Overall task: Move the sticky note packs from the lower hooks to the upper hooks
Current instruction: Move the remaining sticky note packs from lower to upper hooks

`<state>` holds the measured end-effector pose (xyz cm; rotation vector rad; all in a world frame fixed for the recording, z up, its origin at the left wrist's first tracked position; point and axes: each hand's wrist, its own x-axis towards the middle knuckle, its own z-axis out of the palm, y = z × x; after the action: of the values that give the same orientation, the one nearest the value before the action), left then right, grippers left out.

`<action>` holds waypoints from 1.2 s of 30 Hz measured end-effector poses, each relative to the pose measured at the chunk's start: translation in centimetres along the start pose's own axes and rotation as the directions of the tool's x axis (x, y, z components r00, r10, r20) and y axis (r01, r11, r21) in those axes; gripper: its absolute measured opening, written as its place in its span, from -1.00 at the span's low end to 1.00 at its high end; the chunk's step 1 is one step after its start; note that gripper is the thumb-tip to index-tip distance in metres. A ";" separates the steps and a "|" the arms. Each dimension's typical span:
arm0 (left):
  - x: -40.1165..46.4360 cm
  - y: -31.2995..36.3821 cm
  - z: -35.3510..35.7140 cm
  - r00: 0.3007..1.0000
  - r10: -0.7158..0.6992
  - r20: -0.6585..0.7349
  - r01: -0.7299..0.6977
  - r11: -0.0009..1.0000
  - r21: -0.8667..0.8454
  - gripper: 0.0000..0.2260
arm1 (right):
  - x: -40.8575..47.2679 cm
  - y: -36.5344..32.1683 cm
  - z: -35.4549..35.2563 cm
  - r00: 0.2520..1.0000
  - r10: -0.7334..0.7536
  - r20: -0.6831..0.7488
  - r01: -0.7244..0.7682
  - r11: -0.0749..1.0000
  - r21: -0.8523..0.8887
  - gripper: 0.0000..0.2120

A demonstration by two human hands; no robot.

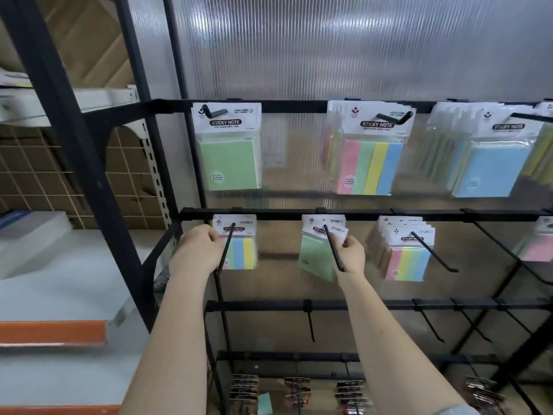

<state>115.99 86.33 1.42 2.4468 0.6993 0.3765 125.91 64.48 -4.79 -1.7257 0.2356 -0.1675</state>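
On the lower rail, my left hand [197, 250] pinches the left edge of a striped sticky note pack [241, 250] that hangs on the leftmost lower hook [225, 253]. My right hand [350, 254] pinches the card top of a green pack [314, 256], tilted on the second lower hook [333, 250]. Several striped packs [405, 259] hang on a third lower hook. The upper rail [293, 106] carries a green pack [229, 148], a bunch of striped packs [369, 151] and blue packs [484, 157] on its hooks.
A pink pack [537, 247] hangs at the far right of the lower rail. Bare black hooks [311, 324] jut from the rails below. Binder clip cards [296, 390] hang near the bottom. A black shelf post [74, 145] and white shelves stand to the left.
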 end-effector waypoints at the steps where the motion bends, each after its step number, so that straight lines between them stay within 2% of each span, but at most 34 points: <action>1: -0.1 0.0 0.0 1.000 0.003 0.009 -0.003 1.000 0.012 -0.85 | -0.3 0.0 -0.1 1.000 0.006 0.015 -0.007 1.000 0.022 -0.67; 3: -0.1 -0.1 0.1 1.000 0.006 0.026 -0.006 1.000 0.023 -0.85 | -1.0 -0.4 -0.5 0.999 0.016 0.039 -0.018 0.997 0.069 -0.62; 5: -0.1 -0.4 0.3 0.999 0.007 0.040 -0.008 1.000 0.020 -0.86 | -1.7 -1.0 -0.9 0.997 0.026 0.067 -0.033 0.994 0.104 -0.67; 11: 0.6 -1.0 0.4 0.998 0.013 0.064 -0.010 0.998 -0.060 -0.85 | -3.9 -1.8 -2.9 0.989 0.120 0.091 -0.124 0.992 0.037 -0.73; 16: 1.4 -1.0 1.3 0.987 -0.010 0.161 0.036 0.986 -0.164 -0.73 | -5.5 -3.2 -4.5 0.995 0.078 0.066 -0.065 0.981 -0.185 -0.61; 21: 3.4 -0.8 2.1 0.973 -0.041 0.227 0.090 0.973 -0.212 -0.85 | -6.3 -4.3 -5.6 0.996 0.045 0.079 -0.005 0.894 -0.448 -0.64; 24: 4.3 -1.0 2.4 0.972 -0.042 0.233 0.103 0.961 -0.256 -0.82 | -7.0 -5.1 -6.2 0.993 0.056 0.109 0.015 0.828 -0.561 -0.68; 27: 4.5 -1.1 2.6 0.970 -0.096 0.224 0.157 0.950 -0.272 -0.82 | -7.6 -6.0 -6.6 0.990 0.052 0.127 0.040 0.775 -0.631 -0.81; 31: 4.4 -1.0 3.0 0.966 -0.212 0.147 0.242 0.943 -0.228 -0.75 | -8.2 -7.2 -7.1 0.989 0.056 0.134 0.053 0.718 -0.694 -0.88; 34: 4.6 -1.2 3.4 0.962 -0.252 0.102 0.270 0.930 -0.249 -0.74 | -8.9 -8.3 -7.6 0.991 0.042 0.128 0.062 0.702 -0.710 -0.86; 36: 4.6 -1.6 3.7 0.971 -0.218 0.102 0.238 0.937 -0.255 -0.77 | -9.4 -9.0 -7.7 0.991 0.025 0.131 0.074 0.712 -0.698 -0.82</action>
<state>120.66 88.41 -2.00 2.0895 0.8344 0.2691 115.51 60.84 5.53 -2.5027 0.1880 0.0322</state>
